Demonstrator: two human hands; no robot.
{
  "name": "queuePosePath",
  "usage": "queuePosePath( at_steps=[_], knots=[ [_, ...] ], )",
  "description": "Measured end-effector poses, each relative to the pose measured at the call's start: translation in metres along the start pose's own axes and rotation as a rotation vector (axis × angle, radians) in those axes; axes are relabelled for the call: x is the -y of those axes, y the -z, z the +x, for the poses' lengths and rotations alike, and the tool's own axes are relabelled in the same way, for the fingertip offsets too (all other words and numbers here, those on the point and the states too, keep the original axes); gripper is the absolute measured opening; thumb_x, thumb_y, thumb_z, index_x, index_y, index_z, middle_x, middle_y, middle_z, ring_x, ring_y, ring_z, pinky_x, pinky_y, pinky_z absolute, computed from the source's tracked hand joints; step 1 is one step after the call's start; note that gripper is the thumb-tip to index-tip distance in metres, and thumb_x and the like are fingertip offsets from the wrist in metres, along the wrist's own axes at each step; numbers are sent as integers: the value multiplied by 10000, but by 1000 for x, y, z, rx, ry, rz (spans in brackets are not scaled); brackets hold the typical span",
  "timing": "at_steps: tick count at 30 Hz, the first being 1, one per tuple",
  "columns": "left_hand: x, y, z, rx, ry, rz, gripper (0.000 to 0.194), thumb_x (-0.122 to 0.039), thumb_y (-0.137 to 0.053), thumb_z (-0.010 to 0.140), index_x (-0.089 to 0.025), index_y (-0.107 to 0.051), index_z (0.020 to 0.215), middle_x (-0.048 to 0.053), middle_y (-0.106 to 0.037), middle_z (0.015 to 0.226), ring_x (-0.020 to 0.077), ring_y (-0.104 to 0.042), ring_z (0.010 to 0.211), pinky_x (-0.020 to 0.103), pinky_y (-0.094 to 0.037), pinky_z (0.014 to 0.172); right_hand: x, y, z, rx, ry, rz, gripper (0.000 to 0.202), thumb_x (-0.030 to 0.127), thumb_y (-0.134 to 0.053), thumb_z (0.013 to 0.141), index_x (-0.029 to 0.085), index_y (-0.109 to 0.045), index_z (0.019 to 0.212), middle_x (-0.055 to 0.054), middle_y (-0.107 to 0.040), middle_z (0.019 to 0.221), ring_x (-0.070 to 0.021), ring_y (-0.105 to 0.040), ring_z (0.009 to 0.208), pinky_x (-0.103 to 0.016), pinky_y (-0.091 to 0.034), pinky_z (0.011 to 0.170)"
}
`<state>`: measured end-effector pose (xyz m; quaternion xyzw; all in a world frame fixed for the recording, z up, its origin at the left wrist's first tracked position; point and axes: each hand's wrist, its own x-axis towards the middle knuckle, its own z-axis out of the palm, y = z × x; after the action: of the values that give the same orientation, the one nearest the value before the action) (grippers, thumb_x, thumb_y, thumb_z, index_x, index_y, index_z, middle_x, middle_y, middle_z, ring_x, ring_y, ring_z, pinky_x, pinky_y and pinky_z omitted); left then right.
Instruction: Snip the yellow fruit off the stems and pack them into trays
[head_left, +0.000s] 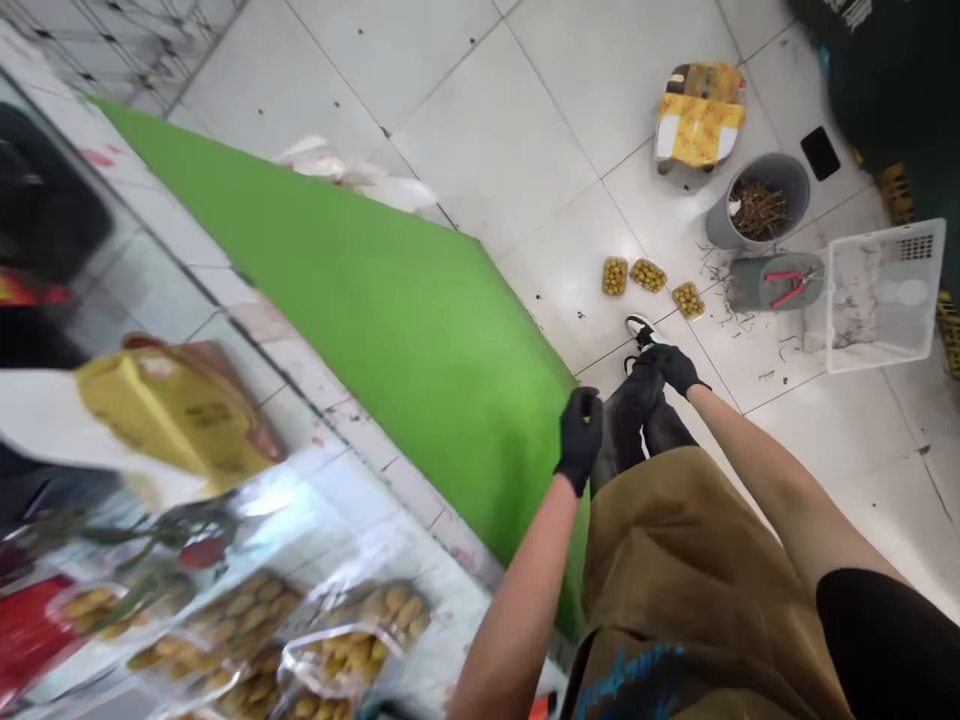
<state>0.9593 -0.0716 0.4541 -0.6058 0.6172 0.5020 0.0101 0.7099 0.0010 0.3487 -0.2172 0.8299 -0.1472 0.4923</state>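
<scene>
My left hand, in a black glove, hangs beside the green side panel of the counter. Its fingers are curled in, and a small gap in the curl shows green with no object visible in it. My right hand, also in a black glove, is lower down in front of my dark trouser legs and shoe. Its fingers look closed, and whatever they may hold is hidden. On the floor just past it lie three clear boxes of small round yellow-brown fruit.
A grey bucket of twigs, a low stool with red-handled clippers, a white plastic basket and a yellow-and-white wrapped package stand on the tiled floor. A phone lies nearby. Packed fruit covers part of the counter at left.
</scene>
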Motion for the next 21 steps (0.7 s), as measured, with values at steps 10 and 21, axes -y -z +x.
queuePosePath(
  at_steps=[10,21],
  knots=[
    [114,-188,326,49,229,223,666,-354,-862,966,-50,-597,1496,290,-671,1453,425,-631,1443,539,-520,1201,-75,-35,277,-131,-155,-334,916,388,-638,1016,-4,-265,1754,-333,-414,1718,-393,-430,1583,-516,-367,1325],
    [135,-339,601,-7,85,330,1447,-418,-999,815,-237,13,1834,290,-83,1832,579,-162,1682,749,-375,1277,-118,-88,574,-104,129,-777,1427,821,-691,959,-116,0,1784,-471,-94,1760,-590,-181,1660,-690,-231,1292]
  ],
)
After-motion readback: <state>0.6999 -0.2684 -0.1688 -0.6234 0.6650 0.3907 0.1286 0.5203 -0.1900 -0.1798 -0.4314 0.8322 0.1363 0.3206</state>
